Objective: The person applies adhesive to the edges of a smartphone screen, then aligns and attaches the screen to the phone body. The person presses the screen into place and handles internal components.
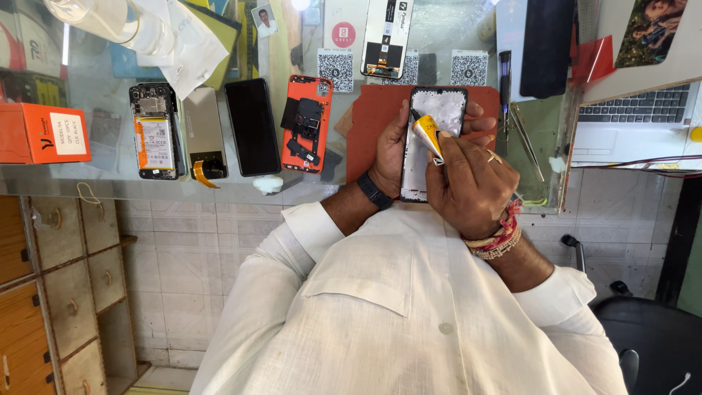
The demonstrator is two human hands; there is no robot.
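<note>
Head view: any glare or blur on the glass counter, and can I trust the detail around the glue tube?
Head view: bright reflections wash out the glass counter at top left, near the clear plastic wrap; the yellow glue tube in the right hand and the phone frame held by the left hand are sharp and evenly lit; edges bow slightly from the wide lens.

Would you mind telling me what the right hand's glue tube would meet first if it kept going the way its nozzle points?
Probably the phone frame: the right hand aims the yellow tube up-left at its upper edge, seemingly almost touching.
</note>
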